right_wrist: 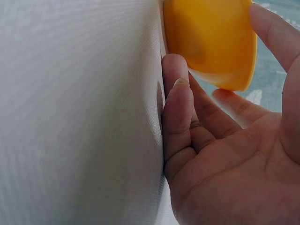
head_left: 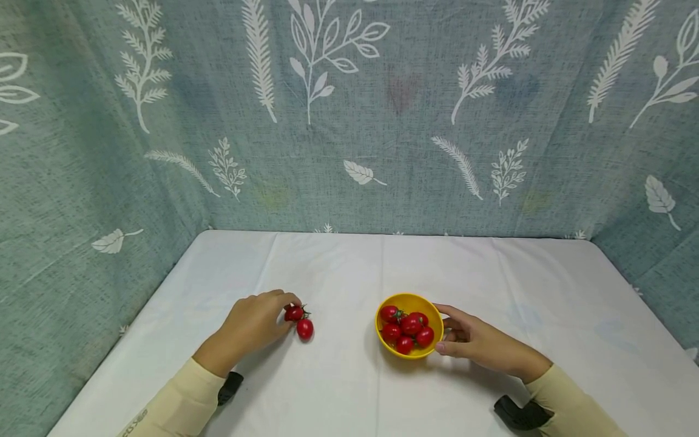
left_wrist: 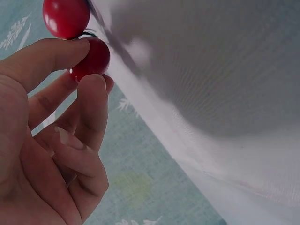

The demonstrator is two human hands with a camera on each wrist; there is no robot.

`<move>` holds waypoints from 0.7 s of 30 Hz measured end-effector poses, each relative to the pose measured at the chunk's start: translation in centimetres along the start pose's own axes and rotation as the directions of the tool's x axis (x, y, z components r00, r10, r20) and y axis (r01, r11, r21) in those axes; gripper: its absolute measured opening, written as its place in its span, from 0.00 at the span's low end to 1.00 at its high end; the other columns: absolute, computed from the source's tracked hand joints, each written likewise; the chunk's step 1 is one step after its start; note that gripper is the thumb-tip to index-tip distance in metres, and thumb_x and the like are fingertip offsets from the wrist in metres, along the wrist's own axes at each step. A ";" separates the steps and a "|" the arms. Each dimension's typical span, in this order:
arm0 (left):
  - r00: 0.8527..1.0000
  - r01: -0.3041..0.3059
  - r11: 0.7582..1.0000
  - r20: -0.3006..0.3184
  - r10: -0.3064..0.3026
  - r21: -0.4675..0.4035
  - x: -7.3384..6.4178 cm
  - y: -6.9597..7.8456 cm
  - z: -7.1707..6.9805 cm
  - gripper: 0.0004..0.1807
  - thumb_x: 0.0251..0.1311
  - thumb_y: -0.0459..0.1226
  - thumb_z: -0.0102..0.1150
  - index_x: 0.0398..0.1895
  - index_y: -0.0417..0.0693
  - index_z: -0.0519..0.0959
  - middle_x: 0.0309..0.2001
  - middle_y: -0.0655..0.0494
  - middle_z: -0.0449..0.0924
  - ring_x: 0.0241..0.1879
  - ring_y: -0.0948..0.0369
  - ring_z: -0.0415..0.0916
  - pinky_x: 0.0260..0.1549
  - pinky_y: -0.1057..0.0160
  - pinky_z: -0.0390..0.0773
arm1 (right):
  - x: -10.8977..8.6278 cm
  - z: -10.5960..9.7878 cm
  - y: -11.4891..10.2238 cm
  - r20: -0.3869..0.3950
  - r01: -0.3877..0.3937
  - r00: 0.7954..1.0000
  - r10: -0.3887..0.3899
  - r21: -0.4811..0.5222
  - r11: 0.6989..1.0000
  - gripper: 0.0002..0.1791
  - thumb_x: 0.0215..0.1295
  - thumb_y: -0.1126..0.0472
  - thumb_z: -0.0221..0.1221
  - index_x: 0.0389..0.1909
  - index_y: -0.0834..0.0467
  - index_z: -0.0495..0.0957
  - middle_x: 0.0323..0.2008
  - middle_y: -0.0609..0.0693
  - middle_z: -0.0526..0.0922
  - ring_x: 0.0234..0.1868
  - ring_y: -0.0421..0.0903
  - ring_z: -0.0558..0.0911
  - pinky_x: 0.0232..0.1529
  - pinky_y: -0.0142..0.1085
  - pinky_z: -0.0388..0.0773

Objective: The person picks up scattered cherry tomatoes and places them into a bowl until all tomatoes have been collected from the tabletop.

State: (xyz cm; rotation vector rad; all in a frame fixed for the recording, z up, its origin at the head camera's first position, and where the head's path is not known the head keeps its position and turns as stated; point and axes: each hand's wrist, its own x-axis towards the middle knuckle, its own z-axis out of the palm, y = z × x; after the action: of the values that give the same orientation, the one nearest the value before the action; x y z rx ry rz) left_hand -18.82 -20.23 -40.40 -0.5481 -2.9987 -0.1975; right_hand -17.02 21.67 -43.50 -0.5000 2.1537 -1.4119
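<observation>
My left hand (head_left: 255, 320) pinches a red cherry tomato (left_wrist: 97, 58) between thumb and fingertips, low over the white cloth. Another cherry tomato (head_left: 305, 329) sits right beside the pinched one, with green stem (left_wrist: 88, 33) showing between them. A bit of red behind the fingertips is mostly hidden. Toward the right stands a yellow bowl (head_left: 408, 357), upright, holding several cherry tomatoes (head_left: 411, 324), some with green stems. Around the bowl's right side, my right hand (head_left: 483, 345) holds it with thumb and index finger at its wall; the other fingers (right_wrist: 178, 112) bend beside it near the cloth.
A white cloth (head_left: 338, 388) covers the table, with light creases. Grey-green curtains (head_left: 349, 206) with white leaf prints hang behind the table and along both sides. Black straps or devices (head_left: 523, 414) show at both wrists, below pale yellow sleeves (head_left: 188, 397).
</observation>
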 end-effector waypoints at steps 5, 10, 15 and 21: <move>0.999 -0.021 1.000 -0.040 0.021 0.016 -0.1 -0.1 -0.2 0.19 0.51 0.39 0.75 0.48 0.56 0.84 0.40 0.61 0.84 0.27 0.66 0.74 0.21 0.65 0.70 | 0.0 0.0 0.0 -0.003 0.002 1.000 -0.002 -0.004 1.000 0.44 0.68 0.54 0.63 0.78 0.56 0.50 0.54 0.59 0.79 0.47 0.51 0.78 0.41 0.33 0.76; 0.997 -0.026 1.000 -0.066 0.027 0.011 -0.1 0.0 -0.5 0.20 0.51 0.40 0.75 0.49 0.55 0.84 0.41 0.60 0.85 0.26 0.67 0.72 0.19 0.67 0.68 | 0.0 0.0 -0.1 -0.001 0.001 1.000 -0.001 0.002 1.000 0.44 0.69 0.54 0.63 0.78 0.56 0.50 0.54 0.59 0.79 0.47 0.51 0.78 0.42 0.34 0.76; 0.997 -0.022 1.000 -0.069 0.023 0.011 0.0 0.4 -0.7 0.20 0.52 0.41 0.75 0.50 0.55 0.83 0.42 0.59 0.85 0.24 0.67 0.70 0.18 0.67 0.68 | -0.1 0.0 -0.2 0.000 0.004 1.000 -0.004 0.002 1.000 0.44 0.69 0.54 0.62 0.78 0.56 0.49 0.55 0.59 0.79 0.47 0.51 0.78 0.42 0.34 0.76; 0.997 -0.020 1.000 -0.079 0.020 0.002 0.2 1.2 -0.9 0.22 0.53 0.42 0.74 0.52 0.55 0.83 0.47 0.57 0.85 0.26 0.66 0.72 0.20 0.67 0.69 | -0.1 0.0 -0.2 0.001 0.016 1.000 -0.016 -0.003 1.000 0.44 0.69 0.55 0.62 0.78 0.56 0.50 0.54 0.60 0.79 0.47 0.51 0.78 0.41 0.33 0.76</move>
State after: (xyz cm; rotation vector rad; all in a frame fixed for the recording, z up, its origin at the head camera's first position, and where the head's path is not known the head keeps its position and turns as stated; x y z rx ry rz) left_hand -18.58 -19.20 -39.33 -0.5560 -2.9152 -0.2103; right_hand -16.95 21.63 -43.34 -0.5197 2.1563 -1.4167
